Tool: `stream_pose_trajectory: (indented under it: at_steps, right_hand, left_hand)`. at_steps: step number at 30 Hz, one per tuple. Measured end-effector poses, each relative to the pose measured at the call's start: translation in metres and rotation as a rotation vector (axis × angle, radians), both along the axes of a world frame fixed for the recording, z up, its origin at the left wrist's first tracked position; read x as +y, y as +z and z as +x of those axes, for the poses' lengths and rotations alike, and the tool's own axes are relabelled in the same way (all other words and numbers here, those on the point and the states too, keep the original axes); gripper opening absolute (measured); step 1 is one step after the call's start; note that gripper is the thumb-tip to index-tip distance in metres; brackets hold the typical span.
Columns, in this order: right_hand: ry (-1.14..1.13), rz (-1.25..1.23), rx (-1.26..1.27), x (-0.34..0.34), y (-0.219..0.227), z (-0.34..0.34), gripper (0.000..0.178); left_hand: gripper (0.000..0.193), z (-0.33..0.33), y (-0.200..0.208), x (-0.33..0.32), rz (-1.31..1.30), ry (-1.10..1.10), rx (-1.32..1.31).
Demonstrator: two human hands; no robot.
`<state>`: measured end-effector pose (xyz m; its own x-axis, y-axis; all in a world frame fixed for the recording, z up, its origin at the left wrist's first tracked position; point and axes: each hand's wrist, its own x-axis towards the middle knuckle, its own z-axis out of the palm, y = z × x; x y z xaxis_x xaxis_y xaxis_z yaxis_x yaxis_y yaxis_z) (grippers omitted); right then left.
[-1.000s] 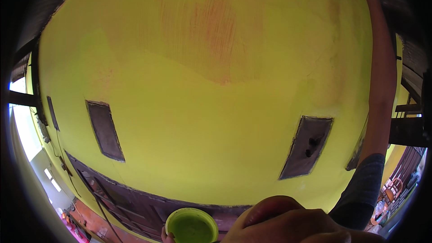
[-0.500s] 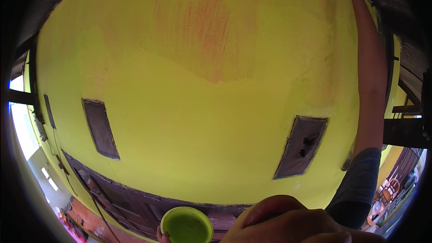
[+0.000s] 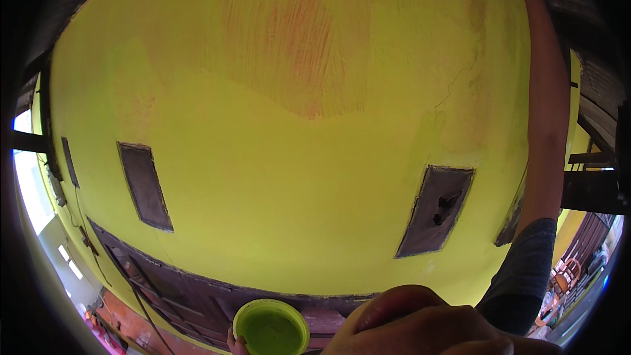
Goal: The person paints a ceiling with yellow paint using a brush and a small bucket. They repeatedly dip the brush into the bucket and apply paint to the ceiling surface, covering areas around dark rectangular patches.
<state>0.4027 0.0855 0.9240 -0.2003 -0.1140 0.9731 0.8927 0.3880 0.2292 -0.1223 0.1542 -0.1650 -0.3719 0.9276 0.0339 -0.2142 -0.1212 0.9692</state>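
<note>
A round green tub (image 3: pixel 271 327) with a pale rim is held low in front of the wall, and green paint appears to cover its inside. Fingers of my left hand (image 3: pixel 238 342) wrap round the tub's left side; the rest of that hand is hidden. My right arm (image 3: pixel 549 125) is stretched upward along the right side, in a dark sleeve. Its hand lies beyond the top edge, so what it holds does not show. Ahead rises a yellow-green wall (image 3: pixel 282 177), with a streaky, reddish, thinly covered patch (image 3: pixel 312 52) high in its middle.
Two dark panels (image 3: pixel 145 186) (image 3: pixel 435 212) interrupt the wall at left and right. Below them runs a dark purplish wooden frame (image 3: pixel 177 289). A dark beam (image 3: pixel 595 192) juts in at far right, above cluttered furniture (image 3: pixel 562 283). Thin cracks mark the upper right wall.
My raised right arm has shifted slightly to the right. The wall and its panels sit slightly further left and higher in view. The tub stays in my left hand.
</note>
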Motion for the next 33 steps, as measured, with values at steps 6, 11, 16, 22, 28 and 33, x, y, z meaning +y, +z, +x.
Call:
stream_pose_trajectory:
  at_steps: [6, 11, 16, 22, 28, 33]
  right_hand:
    - [-0.022, 0.023, 0.031, -0.008, -0.007, -0.005, 0.022]
    - [-0.054, -0.004, -0.030, -0.010, -0.013, 0.010, 0.022]
    - [-0.029, 0.084, -0.077, -0.017, -0.029, 0.027, 0.021]
    - [-0.203, 0.058, 0.072, -0.025, -0.048, 0.023, 0.018]
    - [-0.241, 0.057, 0.077, -0.018, -0.048, 0.021, 0.018]
    - [-0.134, 0.127, -0.001, -0.021, -0.039, 0.067, 0.018]
  left_hand:
    - [0.052, 0.001, 0.004, -0.004, -0.001, 0.000, 0.002]
    - [0.052, -0.002, 0.008, -0.004, -0.011, -0.009, 0.011]
    - [0.051, -0.003, 0.014, -0.004, -0.017, -0.008, 0.021]
    - [0.051, 0.000, 0.018, -0.006, -0.022, -0.017, 0.019]
    - [0.050, 0.003, 0.021, -0.007, -0.024, -0.016, 0.008]
    - [0.050, 0.001, 0.026, -0.006, -0.027, -0.020, 0.014]
